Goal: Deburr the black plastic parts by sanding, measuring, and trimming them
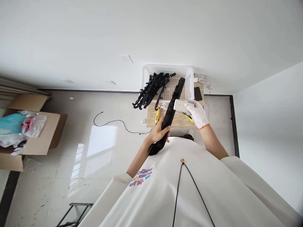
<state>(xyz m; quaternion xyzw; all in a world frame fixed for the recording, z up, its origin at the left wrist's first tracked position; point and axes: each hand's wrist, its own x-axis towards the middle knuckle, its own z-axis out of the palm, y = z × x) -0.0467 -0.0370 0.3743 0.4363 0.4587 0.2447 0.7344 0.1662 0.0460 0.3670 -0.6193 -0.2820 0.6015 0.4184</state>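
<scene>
A: Item one, in your hands?

B: One black plastic bar point(169, 113), long and narrow, matte, with moulded ribs and recesses and a bent lower end. It slants in front of your shirt point(163, 186), its upper end showing against the basket point(191, 83).

A: State of your fingers?

B: On your bare left hand point(158, 133), wrapped round the bar's lower half. On your right hand point(198, 113), in a white knit glove with an orange cuff, pinching a flat white card point(180, 106). The card overlaps the bar's edge in view; whether they touch, you cannot tell.

A: Containers?

B: One white plastic basket with slotted walls, on your wood-grain tabletop point(174, 123). Contents: a tangled heap of black strips point(152, 90) at the left, ends jutting past the near rim.

A: Any other?

B: One open cardboard box point(41, 138), on your left. Contents: a blue bag point(10, 123) and a clear plastic bag point(35, 127) with something red showing.
</scene>
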